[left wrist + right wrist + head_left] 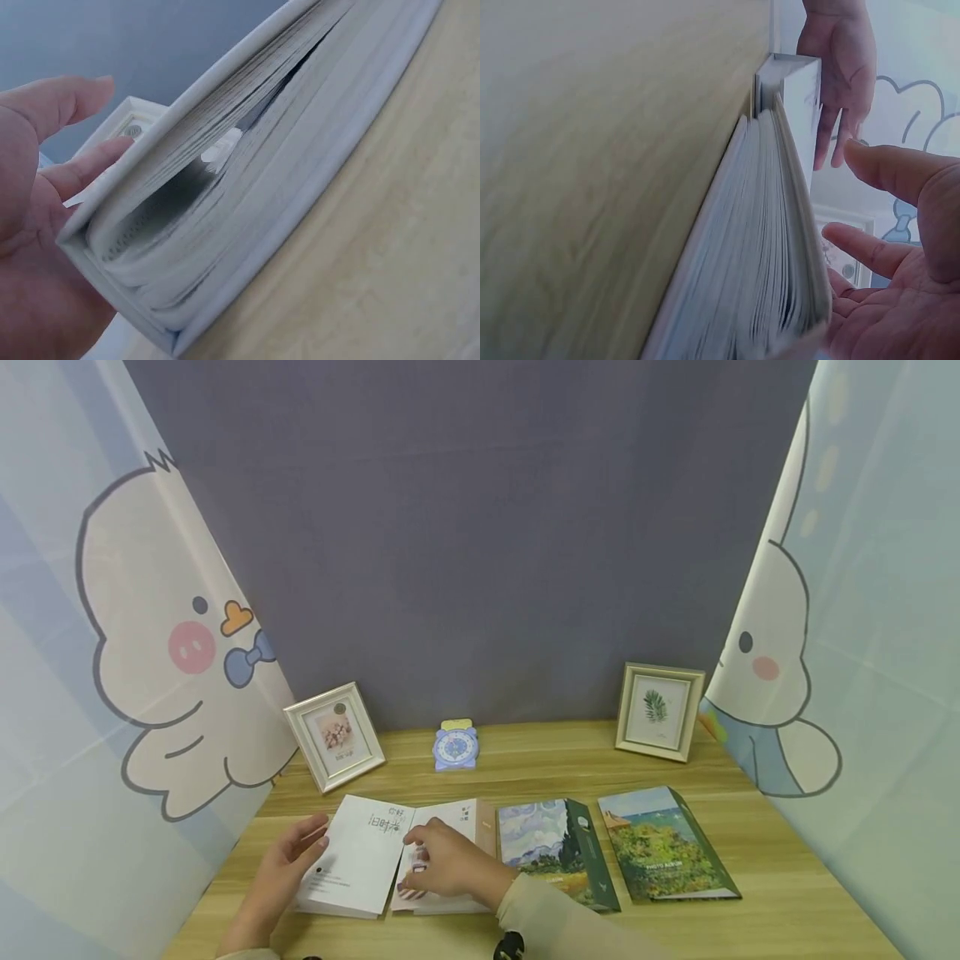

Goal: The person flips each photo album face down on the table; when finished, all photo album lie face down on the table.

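Observation:
A white photo album [358, 860] with dark lettering lies on the table at the left. My left hand [279, 864] is at its left edge, thumb and fingers apart; in the left wrist view that hand [45, 195] is beside the spine, below the page edges of the album [247, 172]. My right hand [453, 860] is over a second album [486, 831] with a pale, pinkish cover, partly hiding it. In the right wrist view the right hand's thumb and fingers [900, 169] are spread beside this album's cover [799, 202], gripping nothing.
To the right lie two albums with painted landscape covers, one [536, 835] beside the pinkish album and another [667, 843] farther right. Behind stand a left picture frame [367, 766], a blue clock-shaped item [455, 748] and a right picture frame [686, 714]. Curtains [480, 543] enclose the table.

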A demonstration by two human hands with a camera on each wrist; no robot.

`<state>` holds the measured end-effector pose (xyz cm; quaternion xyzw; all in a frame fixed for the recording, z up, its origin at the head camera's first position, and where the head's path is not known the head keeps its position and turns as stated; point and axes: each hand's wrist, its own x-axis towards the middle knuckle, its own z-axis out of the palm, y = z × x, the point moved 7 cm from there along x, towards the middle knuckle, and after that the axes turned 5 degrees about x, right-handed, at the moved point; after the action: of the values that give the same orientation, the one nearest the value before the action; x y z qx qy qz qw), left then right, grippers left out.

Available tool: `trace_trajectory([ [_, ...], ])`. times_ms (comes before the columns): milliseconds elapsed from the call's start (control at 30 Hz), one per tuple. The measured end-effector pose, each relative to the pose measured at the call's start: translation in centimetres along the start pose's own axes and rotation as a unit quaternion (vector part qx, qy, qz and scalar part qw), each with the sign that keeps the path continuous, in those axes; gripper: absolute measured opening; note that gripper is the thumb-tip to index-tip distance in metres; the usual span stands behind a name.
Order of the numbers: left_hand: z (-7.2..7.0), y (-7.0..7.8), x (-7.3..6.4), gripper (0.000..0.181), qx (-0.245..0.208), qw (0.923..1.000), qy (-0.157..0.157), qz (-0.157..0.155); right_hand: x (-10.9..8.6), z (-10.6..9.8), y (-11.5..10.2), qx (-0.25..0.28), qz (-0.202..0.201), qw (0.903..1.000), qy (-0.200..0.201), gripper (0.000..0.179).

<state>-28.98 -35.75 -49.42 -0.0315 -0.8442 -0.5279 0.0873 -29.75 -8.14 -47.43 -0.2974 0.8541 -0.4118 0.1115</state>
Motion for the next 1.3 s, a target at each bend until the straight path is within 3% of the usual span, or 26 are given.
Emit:
trace_trajectory([
  [167,0.0,-1.1,0.0,0.059,-0.008,0.9995,-0.008,-0.031,0.3,0.8,-0.6,-0.008,0.001,1.0000,-0.006,0.058],
  [367,-0.1,-1.9,0.0,0.065,0.020,0.9965,-0.016,-0.079,0.9,1.7,-1.1,-0.032,-0.008,0.9994,-0.003,0.056],
  [567,0.0,-2.8,0.0,0.062,0.043,0.9904,-0.018,-0.130,1.1,3.0,-1.5,-0.043,-0.014,0.9986,-0.029,0.054],
  [700,0.0,-3.0,0.1,0.057,0.058,0.9886,-0.012,-0.139,1.1,3.3,-2.0,-0.042,-0.018,0.9983,-0.037,0.053],
  [900,0.0,-2.7,0.0,0.055,0.059,0.9889,-0.014,-0.136,1.1,3.6,-2.3,-0.083,-0.019,0.9958,-0.034,0.051],
  [1067,-0.1,-2.7,0.0,0.053,0.061,0.9892,-0.006,-0.133,1.2,3.8,-2.2,-0.077,-0.010,0.9963,-0.038,0.050],
  [1300,-0.2,-2.5,-0.4,0.051,0.000,0.9897,0.012,-0.143,0.9,3.7,-2.2,-0.062,0.004,0.9975,-0.032,0.047],
])
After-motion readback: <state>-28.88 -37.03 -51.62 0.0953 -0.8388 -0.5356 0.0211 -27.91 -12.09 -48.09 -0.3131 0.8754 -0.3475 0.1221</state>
